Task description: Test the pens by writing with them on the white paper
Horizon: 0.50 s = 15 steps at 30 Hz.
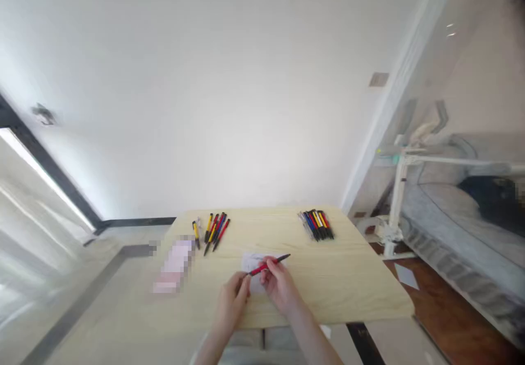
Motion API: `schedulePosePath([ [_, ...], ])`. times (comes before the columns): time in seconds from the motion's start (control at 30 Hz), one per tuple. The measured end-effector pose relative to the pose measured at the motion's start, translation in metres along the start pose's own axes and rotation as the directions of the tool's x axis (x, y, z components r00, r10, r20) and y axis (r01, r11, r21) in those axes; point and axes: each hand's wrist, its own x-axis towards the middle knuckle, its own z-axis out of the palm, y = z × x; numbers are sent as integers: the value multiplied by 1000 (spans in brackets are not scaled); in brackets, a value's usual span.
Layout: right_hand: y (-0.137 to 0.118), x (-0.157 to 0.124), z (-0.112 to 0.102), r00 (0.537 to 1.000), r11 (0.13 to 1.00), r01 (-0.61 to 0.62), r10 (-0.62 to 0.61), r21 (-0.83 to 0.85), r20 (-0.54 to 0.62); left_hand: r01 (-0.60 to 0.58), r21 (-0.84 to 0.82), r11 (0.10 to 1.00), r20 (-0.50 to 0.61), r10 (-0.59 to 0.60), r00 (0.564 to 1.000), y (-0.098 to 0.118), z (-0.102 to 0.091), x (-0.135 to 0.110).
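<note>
Between my two hands is a red pen with black ends, its dark tip pointing up and to the right. My left hand pinches the lower left end. The fingers of my right hand close around the pen's middle. Under the hands lies a small white sheet of paper, partly covered by them. A loose group of pens in yellow, red, blue and black lies at the far left of the table. At the far right, a tighter row of pens lies side by side.
The light wooden table stands close to a white wall. A pinkish, pixelated item is at its left edge. To the right are a white metal stand and a grey sofa or bed.
</note>
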Motion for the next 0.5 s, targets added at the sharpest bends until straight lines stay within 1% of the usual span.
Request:
schedulePosePath([
  [0.23, 1, 1, 3, 999, 1000, 24, -24, -13, -23, 43, -45, 998, -38, -44, 998, -1, -1, 0],
  [0.5, 4, 1, 6, 995, 994, 86, -89, -68, -36, 16, -83, 996, -65, -21, 998, -2, 1, 0],
])
